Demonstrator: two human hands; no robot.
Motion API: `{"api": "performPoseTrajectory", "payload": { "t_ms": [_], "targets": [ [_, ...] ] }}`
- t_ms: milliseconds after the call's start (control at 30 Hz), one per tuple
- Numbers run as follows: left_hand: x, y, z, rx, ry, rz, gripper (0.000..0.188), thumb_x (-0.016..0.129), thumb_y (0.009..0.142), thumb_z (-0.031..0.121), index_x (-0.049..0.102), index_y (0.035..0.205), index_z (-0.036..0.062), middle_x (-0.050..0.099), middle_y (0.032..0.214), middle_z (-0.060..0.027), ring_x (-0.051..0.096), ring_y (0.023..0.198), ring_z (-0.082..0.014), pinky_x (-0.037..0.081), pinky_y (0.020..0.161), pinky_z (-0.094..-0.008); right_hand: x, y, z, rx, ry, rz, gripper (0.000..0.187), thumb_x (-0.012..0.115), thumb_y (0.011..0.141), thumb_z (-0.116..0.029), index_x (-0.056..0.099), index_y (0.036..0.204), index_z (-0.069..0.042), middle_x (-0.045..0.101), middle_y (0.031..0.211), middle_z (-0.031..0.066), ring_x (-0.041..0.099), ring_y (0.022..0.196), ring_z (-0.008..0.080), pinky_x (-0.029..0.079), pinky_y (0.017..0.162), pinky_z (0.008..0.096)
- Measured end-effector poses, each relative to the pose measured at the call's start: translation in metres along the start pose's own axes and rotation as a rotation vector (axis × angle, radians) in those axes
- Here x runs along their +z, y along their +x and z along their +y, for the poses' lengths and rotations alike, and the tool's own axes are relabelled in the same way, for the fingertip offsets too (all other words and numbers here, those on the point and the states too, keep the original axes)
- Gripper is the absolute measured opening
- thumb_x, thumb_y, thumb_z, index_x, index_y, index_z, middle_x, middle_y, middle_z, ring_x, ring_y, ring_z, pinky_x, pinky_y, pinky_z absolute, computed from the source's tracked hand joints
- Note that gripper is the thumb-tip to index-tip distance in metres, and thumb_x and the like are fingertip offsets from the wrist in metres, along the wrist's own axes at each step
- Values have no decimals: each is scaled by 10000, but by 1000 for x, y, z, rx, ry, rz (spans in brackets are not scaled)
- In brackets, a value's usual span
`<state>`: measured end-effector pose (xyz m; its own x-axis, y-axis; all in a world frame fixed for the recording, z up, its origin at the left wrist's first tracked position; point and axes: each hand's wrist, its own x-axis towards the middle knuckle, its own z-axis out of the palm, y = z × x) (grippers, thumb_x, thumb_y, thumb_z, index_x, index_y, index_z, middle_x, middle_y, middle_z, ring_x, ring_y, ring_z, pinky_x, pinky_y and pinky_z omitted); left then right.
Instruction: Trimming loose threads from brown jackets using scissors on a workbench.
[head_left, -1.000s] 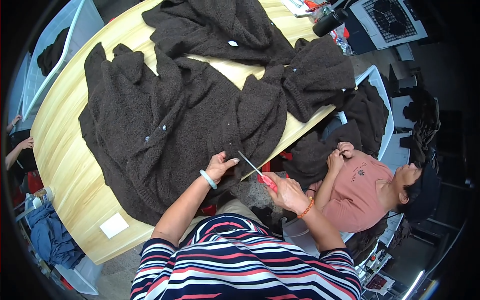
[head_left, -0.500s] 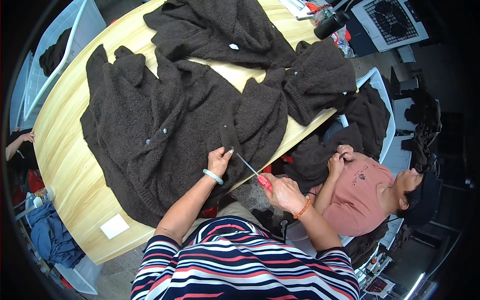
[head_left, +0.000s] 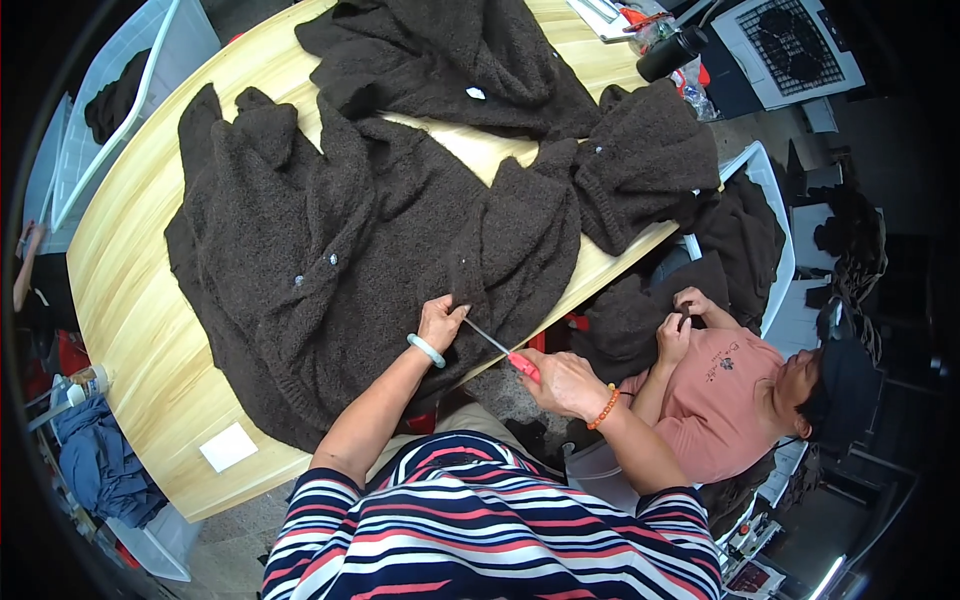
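Note:
A dark brown fuzzy knitted garment (head_left: pixel 400 240) is spread over the near part of the table. My left hand (head_left: pixel 438 322), with a pale bangle at the wrist, is pinched on its knit near the front edge. In my right hand (head_left: pixel 570 386) is a red-handled tool (head_left: pixel 523 366) with a thin metal shaft. The shaft slants up and left, and its tip meets my left fingertips at the cloth; the tip's shape is hidden. Small whitish spots dot the knit.
More brown knitwear (head_left: pixel 450 60) lies farther back on the wooden table (head_left: pixel 130 290). A white card (head_left: pixel 229 447) rests near left; a black bottle (head_left: pixel 672 53) stands far right. To the right, a person in pink (head_left: pixel 720 390) handles dark knitwear beside a white bin (head_left: pixel 775 200).
Both hands stay at nearly the same spot, the tool's tip still at my left fingers. The narrow strip of knit above them lies lower. The view has shifted slightly.

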<state>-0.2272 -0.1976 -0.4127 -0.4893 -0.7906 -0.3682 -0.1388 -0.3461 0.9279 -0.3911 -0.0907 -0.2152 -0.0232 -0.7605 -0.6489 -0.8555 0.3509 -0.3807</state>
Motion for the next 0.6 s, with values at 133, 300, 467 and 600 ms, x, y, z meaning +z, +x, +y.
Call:
{"api": "performPoseTrajectory", "payload": {
  "t_ms": [133, 300, 467, 600],
  "targets": [
    [-6, -4, 18, -142, -215, -124, 118, 662, 889, 78, 666, 967, -10, 653, 878, 14, 557, 789, -53, 472, 695, -243, -4, 0, 9, 12, 88, 92, 391, 597, 893, -253, 534, 1253, -113, 671, 886, 230, 649, 838, 419, 516, 768, 485],
    [-14, 13, 53, -330, -492, 180, 192, 692, 911, 172, 645, 1042, 41, 634, 905, 35, 561, 838, -54, 455, 755, -220, -3, -3, 16, -23, 122, 171, 416, 621, 881, -257, 526, 1262, -119, 670, 870, 244, 649, 821, 436, 522, 759, 515],
    [-9, 60, 25, -185, -570, 108, 195, 692, 882, 85, 654, 1059, 15, 691, 957, -9, 625, 841, -95, 479, 784, -230, -8, 4, 4, -53, 102, 176, 436, 616, 878, -247, 507, 1280, -117, 670, 877, 250, 650, 829, 439, 521, 771, 515],
    [11, 59, 29, -79, -321, 155, 191, 674, 850, 43, 677, 1027, -27, 694, 939, -17, 595, 834, -87, 468, 778, -233, -18, 8, 4, 22, 71, 220, 421, 601, 874, -224, 516, 1271, -113, 670, 864, 255, 650, 824, 443, 516, 767, 521]
  ]
}}
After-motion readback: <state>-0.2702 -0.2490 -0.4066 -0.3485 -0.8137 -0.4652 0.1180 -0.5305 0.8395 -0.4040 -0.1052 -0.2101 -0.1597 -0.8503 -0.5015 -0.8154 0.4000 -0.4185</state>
